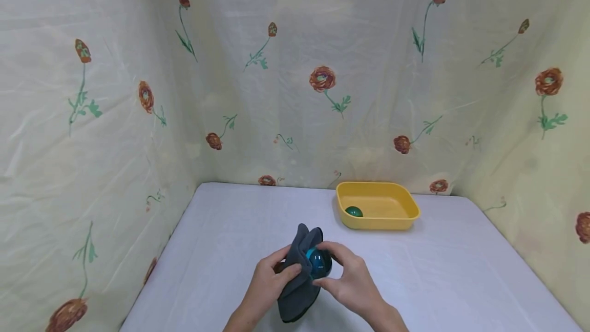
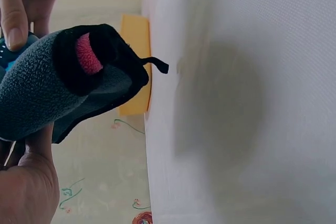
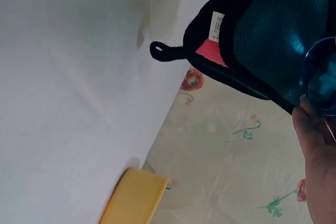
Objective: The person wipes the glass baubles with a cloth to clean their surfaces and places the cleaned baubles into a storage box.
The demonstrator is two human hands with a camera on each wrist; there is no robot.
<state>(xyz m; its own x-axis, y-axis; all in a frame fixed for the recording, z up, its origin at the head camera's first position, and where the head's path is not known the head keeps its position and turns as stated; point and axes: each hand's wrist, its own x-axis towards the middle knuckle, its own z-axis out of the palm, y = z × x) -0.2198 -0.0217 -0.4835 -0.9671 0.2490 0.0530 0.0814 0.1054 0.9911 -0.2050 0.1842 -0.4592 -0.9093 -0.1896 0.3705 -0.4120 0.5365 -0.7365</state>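
A folded dark grey cloth (image 1: 298,298) with black edging is gripped in my left hand (image 1: 265,282), its thumb across the near fold. My right hand (image 1: 354,279) pinches a glossy blue ball (image 1: 321,264) between thumb and fingers, against the cloth. In the right wrist view the see-through blue ball (image 3: 321,80) sits by the cloth's (image 3: 281,30) dark face, near a pink patch, a white label and a black hanging loop (image 3: 167,52). The left wrist view has the cloth (image 2: 31,87) bulging and curled, with pink showing in its fold.
A yellow tray (image 1: 375,223) stands at the back right of the white-covered table (image 1: 249,214), with a dark green ball (image 1: 354,211) in its near left corner. Flower-printed sheeting (image 1: 295,96) hangs behind and on both sides.
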